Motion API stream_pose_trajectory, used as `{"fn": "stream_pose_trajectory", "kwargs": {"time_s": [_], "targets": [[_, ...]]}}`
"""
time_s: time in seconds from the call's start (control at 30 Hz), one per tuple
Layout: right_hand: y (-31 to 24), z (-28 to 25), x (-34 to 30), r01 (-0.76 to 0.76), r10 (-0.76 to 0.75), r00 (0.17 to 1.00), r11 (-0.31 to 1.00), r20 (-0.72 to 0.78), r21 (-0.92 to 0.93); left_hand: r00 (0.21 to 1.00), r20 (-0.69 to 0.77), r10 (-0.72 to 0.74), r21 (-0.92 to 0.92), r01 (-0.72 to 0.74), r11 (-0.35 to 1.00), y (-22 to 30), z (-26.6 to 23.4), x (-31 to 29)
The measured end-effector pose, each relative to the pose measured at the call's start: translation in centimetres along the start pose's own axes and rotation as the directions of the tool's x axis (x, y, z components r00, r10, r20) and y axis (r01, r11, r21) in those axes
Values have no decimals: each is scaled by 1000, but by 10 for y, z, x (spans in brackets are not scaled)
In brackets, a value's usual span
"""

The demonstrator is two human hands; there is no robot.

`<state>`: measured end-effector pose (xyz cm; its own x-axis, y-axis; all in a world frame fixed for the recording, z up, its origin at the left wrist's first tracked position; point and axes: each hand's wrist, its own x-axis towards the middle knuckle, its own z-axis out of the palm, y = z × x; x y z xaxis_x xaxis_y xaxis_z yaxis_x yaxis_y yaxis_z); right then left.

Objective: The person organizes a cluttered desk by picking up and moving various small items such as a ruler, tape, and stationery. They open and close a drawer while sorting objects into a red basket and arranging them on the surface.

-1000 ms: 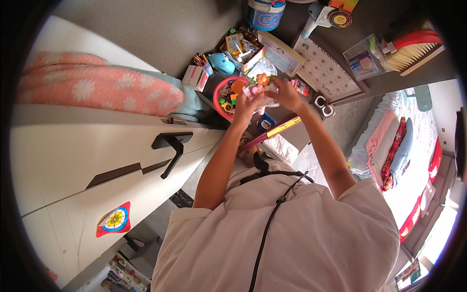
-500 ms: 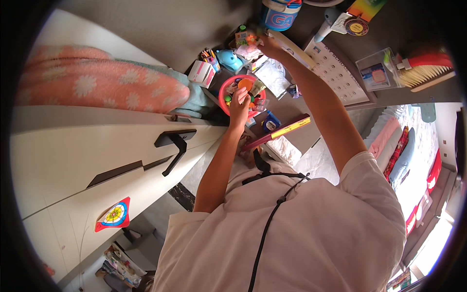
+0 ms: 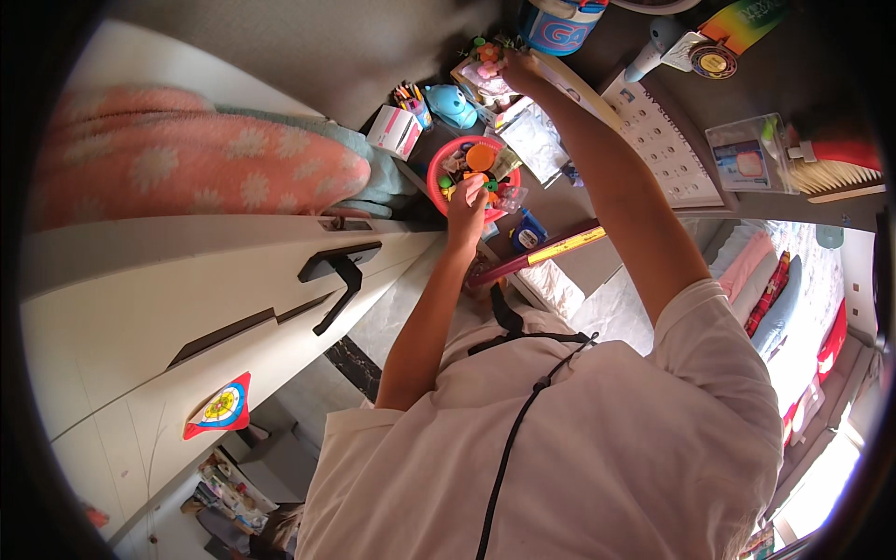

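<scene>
My left hand [image 3: 468,215] is over the near side of a round red plastic basket [image 3: 433,184], its fingers bent inward among the small things there. What its fingertips hold, if anything, is too small to make out. In the basket lie an orange round lid [image 3: 481,156] and several green, yellow and dark little pieces. My right hand [image 3: 523,75] reaches to the back of the desk, fingers closed beside an orange flower-shaped ornament [image 3: 488,54] that it seems to grip. A pale pink and white bundle [image 3: 488,86] lies just below the ornament.
Around the basket are a blue animal figure [image 3: 452,105], a pencil cup [image 3: 413,101], a white and pink box [image 3: 394,132] and a blue tape measure [image 3: 528,231]. A blue bucket [image 3: 562,30] stands behind my right hand. The door with a black handle [image 3: 345,271] is at left.
My left hand has drawn back from the orange lid toward the basket's near side. At the back, my right hand stays by the ornament, which now shows more plainly. The view has shifted slightly.
</scene>
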<state>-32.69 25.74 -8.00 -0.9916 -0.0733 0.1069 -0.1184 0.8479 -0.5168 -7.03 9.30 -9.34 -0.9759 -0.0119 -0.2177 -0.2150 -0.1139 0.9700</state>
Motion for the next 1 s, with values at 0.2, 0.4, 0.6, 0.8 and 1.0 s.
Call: {"fn": "stream_pose_trajectory", "kwargs": {"time_s": [0.2,0.4,0.6,0.8,1.0], "targets": [[-2,-2,-14,-56,64,981,997,-183,50,1000,2,17,42,-17,999,0,-4,-3],[0,-16,-19,57,-57,998,997,4,58,997,-20,-80,40,80,996,1,-1,-6],[-25,-24,-41,-6,37,984,985,177,-170,999,-12,-49,15,50,999,7,8,-7],[-18,5,-46,105,-59,993,849,105,-517,997,0,-76,29,76,997,5,8,-8],[-27,-31,-57,31,-36,994,998,-107,-51,992,-77,-101,17,103,995,-4,-2,-15]]}}
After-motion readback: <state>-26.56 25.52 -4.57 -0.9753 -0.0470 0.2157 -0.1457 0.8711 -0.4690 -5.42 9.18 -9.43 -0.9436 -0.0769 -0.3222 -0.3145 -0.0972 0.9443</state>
